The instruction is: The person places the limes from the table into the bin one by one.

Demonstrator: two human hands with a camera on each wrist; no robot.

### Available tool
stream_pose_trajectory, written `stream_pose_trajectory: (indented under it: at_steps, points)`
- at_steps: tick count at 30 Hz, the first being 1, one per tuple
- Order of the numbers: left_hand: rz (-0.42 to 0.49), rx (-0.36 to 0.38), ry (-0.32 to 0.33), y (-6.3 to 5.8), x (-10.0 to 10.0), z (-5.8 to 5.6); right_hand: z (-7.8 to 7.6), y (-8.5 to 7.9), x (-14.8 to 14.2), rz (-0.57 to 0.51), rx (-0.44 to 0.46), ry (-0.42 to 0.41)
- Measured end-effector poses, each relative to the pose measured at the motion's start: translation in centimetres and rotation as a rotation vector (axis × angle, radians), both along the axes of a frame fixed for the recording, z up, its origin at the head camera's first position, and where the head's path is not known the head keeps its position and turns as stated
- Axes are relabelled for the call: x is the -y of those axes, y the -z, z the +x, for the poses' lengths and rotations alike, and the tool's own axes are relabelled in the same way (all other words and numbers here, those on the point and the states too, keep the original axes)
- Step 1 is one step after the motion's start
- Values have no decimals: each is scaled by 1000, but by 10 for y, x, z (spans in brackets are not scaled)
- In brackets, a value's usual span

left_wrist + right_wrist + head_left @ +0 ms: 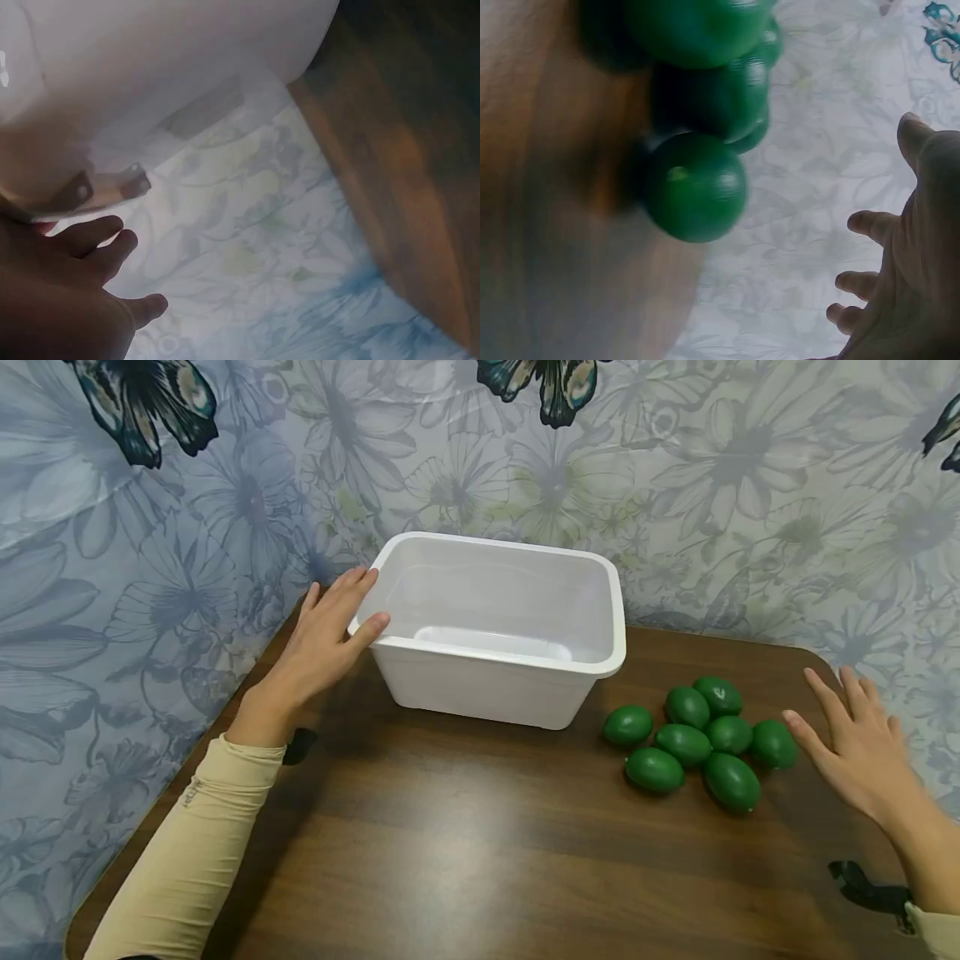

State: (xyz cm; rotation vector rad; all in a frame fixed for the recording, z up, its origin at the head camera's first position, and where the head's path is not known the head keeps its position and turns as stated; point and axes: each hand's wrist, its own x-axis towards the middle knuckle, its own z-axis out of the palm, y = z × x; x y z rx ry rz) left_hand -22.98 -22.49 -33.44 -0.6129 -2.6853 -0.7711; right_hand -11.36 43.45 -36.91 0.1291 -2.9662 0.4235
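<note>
In the head view a white plastic bin (487, 685) stands on the brown table, its open top facing up. My left hand (318, 639) rests at the bin's left rim, thumb over the front corner and fingers spread along the side. In the left wrist view the fingers (105, 247) lie beside the bin's wall (172, 45). Several dark green limes (682, 745) sit bunched to the right of the bin. My right hand (862, 752) hovers just right of them, fingers spread, holding nothing. The right wrist view shows the nearest lime (695, 187) apart from that hand.
The brown wooden table (450, 860) has a rounded far right corner. Behind it and along the left hangs a pale covering (720, 527) printed with flowers and butterflies. Dark straps (870, 889) show at the wrists.
</note>
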Motion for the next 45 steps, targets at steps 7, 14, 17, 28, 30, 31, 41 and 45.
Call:
stream_pose_trajectory:
  at_steps: [7, 14, 17, 28, 30, 31, 41, 45]
  points:
    - [175, 5, -24, 13, -5, -2, -4, 23, -10, -68, 43, -23]
    - [380, -93, -78, 24, -16, -8, -3, 35, -14, -94, 114, -27]
    - [461, -190, -103, 27, -21, -15, -8, 35, -14, -112, 99, -49]
    - [630, -313, -140, 43, -37, -20, -21, 41, -17, -80, 35, -81]
    - [653, -312, -130, 45, -41, -21, -22, 43, -18, -79, 33, -68]
    - [665, -310, -127, 46, -42, -21, -23, 44, -18, -79, 30, -63]
    - [696, -341, -148, 50, -50, -26, -32, 47, -21, -101, 41, -13]
    - [687, -349, -143, 49, -52, -26, -36, 49, -24, -109, -13, -9]
